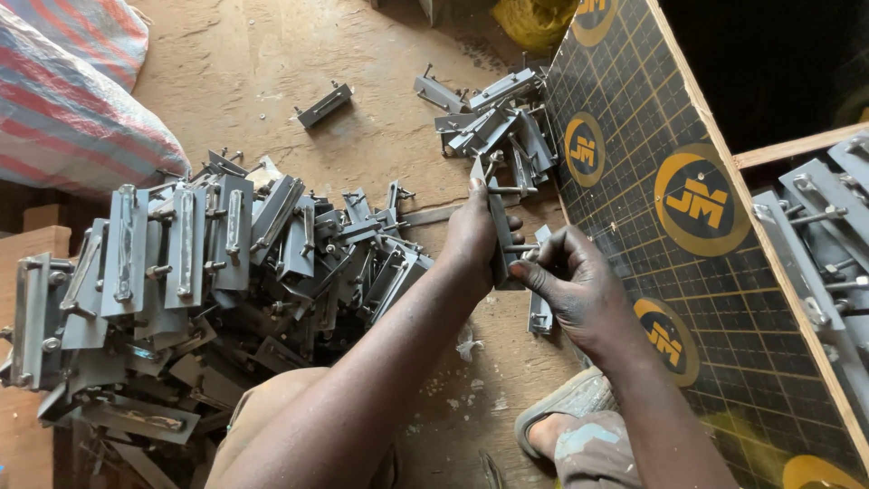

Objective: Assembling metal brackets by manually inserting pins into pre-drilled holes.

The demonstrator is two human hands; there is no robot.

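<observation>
My left hand (pixel 471 240) grips a grey metal bracket (pixel 499 226) held upright, with thin bolts sticking out of its side. My right hand (pixel 572 285) pinches one of those bolts near the bracket's lower end with thumb and fingers. Both hands work above a dusty wooden surface (pixel 380 127). A large heap of similar grey brackets (pixel 208 272) lies to the left of my left forearm. A smaller pile of brackets (pixel 498 122) lies just beyond the hands.
A black gridded board with yellow round marks (pixel 652 208) leans at the right, with more brackets (pixel 815 235) behind it. A red-and-white striped sack (pixel 63 100) sits at the top left. One lone bracket (pixel 323 104) lies apart. My sandalled foot (pixel 566 412) rests below.
</observation>
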